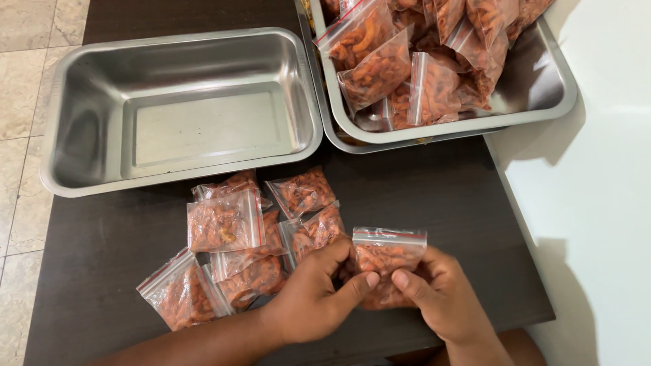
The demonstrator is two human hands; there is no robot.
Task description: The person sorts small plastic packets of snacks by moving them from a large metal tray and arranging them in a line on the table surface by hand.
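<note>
We hold small clear zip bag of orange-red snack pieces (386,261) above dark wooden table (461,203), near front edge. Left hand (313,298), right hand (441,295) both closed, thumbs pinching bag front. Judgement: press seal strip evenly end to end, contents kept below strip. Filled bags (237,251) lie left.

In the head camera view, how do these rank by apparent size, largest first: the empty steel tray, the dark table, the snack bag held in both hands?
1. dark table, largest.
2. empty steel tray.
3. snack bag, pinched by the left hand and right hand; smallest, although it lies nearer the camera.
</note>
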